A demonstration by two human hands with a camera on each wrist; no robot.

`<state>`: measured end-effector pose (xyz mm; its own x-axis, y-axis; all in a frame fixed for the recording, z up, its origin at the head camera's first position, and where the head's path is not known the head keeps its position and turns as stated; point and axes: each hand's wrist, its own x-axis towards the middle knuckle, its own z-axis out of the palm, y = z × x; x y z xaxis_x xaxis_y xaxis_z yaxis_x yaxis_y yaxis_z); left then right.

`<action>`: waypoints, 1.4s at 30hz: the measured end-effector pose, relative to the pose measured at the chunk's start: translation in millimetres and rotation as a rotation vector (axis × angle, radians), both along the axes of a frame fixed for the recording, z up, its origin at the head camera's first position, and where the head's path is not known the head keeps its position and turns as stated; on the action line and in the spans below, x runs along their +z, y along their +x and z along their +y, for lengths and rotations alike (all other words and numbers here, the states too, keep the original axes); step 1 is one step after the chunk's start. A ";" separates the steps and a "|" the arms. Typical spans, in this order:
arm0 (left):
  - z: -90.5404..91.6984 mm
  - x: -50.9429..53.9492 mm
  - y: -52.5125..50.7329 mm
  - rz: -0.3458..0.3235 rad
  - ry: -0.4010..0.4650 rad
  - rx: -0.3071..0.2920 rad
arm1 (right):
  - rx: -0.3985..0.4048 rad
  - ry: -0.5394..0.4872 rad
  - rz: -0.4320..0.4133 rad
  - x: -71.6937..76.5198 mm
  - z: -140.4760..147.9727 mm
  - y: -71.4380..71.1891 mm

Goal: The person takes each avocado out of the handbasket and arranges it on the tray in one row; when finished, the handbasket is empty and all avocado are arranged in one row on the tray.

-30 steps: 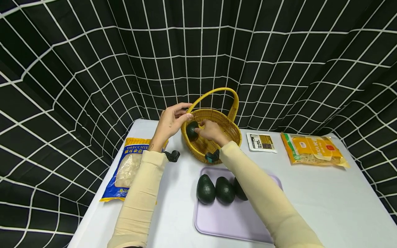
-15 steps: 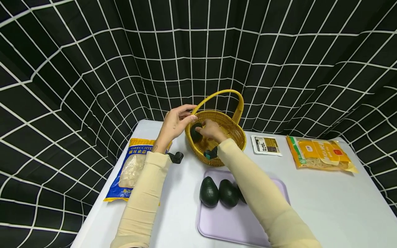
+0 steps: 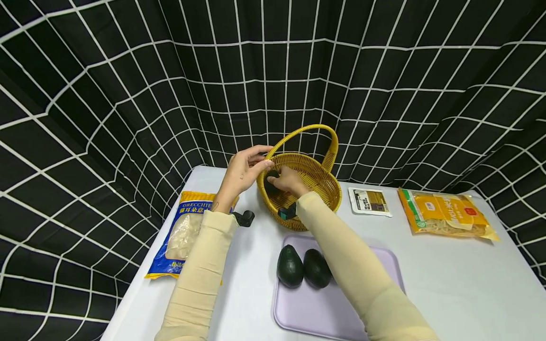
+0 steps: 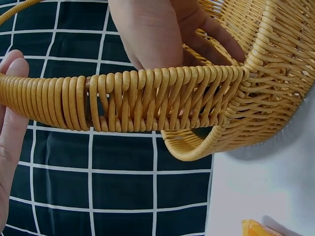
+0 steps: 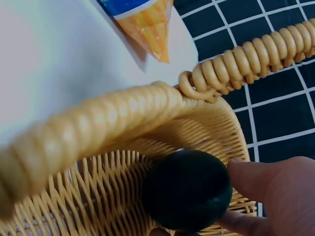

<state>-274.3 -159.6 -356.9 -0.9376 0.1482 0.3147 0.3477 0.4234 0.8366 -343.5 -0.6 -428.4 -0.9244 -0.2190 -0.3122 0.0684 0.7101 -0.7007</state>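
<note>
A yellow wicker basket with a tall arched handle stands at the back of the table. My left hand holds the left foot of the handle between thumb and fingers. Inside the basket, at its left wall, is a dark green avocado. The right hand reaches in over the rim and grips it, thumb on one side and fingers partly hidden beneath. On the lilac tray in front lie two more avocados, a left one and one beside it, partly covered by the right sleeve.
A blue and yellow pasta bag lies left, partly under the left forearm. Right of the basket are a small white packet and an orange noodle bag. A black gridded curtain hangs behind the white table.
The right hand has moved slightly lower into the basket with the avocado. Everything shifts a little rightward in the head view. A third tray avocado is now hidden behind the right sleeve.
</note>
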 end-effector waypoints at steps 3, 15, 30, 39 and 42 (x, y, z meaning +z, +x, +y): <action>0.9 -0.8 1.0 -0.007 0.000 -0.006 | -0.008 -0.003 -0.006 -4.8 -0.7 -0.1; 4.4 -0.7 2.5 -0.019 0.016 -0.018 | 0.016 0.029 0.067 -11.7 -0.4 -3.5; 2.5 -1.0 1.6 -0.007 0.006 -0.010 | 0.050 -0.039 0.025 -13.5 -1.0 -4.4; 0.3 0.1 0.1 0.006 -0.003 -0.005 | 0.084 -0.026 0.062 -14.5 -2.0 -8.4; -0.1 0.5 0.2 0.004 -0.003 -0.002 | 0.086 -0.023 0.037 -14.2 -2.6 -9.8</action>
<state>-274.1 -159.7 -356.4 -0.9361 0.1511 0.3176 0.3516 0.4253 0.8340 -353.3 -3.2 -442.6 -0.9128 -0.3049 -0.2719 -0.0187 0.6959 -0.7179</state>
